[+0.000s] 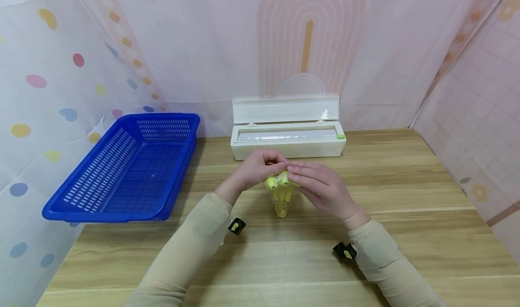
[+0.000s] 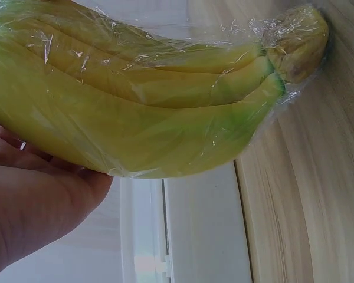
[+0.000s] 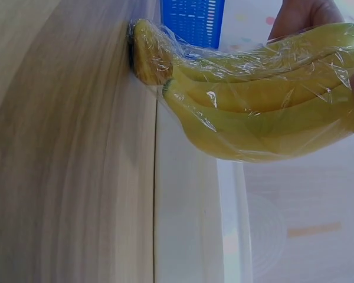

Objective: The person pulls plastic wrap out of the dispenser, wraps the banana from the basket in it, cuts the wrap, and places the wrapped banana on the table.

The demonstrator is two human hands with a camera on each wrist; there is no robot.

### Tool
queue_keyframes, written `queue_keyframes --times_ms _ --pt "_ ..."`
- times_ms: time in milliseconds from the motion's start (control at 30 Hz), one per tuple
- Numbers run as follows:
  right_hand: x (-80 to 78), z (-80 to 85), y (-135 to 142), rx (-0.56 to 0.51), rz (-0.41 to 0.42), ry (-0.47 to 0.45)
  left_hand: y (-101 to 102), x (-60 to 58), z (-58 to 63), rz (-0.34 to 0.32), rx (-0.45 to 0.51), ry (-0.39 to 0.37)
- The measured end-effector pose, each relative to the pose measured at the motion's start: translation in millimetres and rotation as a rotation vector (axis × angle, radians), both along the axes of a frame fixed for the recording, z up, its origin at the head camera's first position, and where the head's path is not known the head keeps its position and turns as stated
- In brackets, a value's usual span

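A bunch of yellow-green bananas [image 1: 281, 194] wrapped in clear cling film stands upright on the table, stem end down. Its brown stem end [image 2: 298, 44] is covered by crinkled film close to the wood. My left hand [image 1: 260, 169] holds the banana tips from the left, thumb and fingers drawn together at the top. From the right, my right hand [image 1: 318, 185] grips the upper end, its fingers laid over the tips. Film [image 3: 253, 71] lies tight and shiny along the fruit. In the right wrist view only part of my right hand shows, at the edge.
Behind the hands stands a white cling film box [image 1: 288, 149], its lid [image 1: 285, 110] raised and a film roll [image 1: 284, 135] inside. A blue plastic basket [image 1: 162, 210] with slotted sides is at the left. Patterned cloth hangs around the wooden table [image 1: 406, 234].
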State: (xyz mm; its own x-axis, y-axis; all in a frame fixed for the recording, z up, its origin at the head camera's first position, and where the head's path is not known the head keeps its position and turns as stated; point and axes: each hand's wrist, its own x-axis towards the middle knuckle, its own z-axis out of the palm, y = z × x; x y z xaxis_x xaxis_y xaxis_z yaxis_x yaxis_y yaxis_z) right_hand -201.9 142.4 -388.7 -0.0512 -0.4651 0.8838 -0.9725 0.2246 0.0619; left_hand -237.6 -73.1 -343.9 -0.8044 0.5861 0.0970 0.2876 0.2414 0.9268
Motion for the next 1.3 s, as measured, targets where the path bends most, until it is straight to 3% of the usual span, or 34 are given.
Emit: queue_keyframes --times_ms 367,500,633,833,967,1167,1300 --pt "2.4 -3.0 2.3 -0.002 0.014 -0.168 -0.4 -0.5 -2.8 0.015 0.005 -0.023" --pt "2.4 -2.3 2.6 -0.004 0.032 -0.19 -1.2 -1.1 -4.8 0.038 0.015 0.001" --pt "3.2 -1.2 2.5 -0.009 0.029 -0.196 -4.9 -1.3 -6.9 0.117 0.006 0.082" --pt "6.2 -0.2 2.9 -0.023 0.019 -0.228 -15.8 5.3 -7.2 0.297 -0.036 0.345" --pt "6.9 0.1 2.8 -0.024 0.014 -0.228 -23.4 16.4 -5.3 0.334 -0.015 0.573" --pt "6.8 0.7 1.5 -0.031 0.004 -0.198 -25.8 39.9 -1.2 0.291 0.013 1.012" --pt "6.2 0.9 1.4 -0.031 -0.003 -0.186 -20.8 55.4 -1.1 0.207 -0.025 1.193"
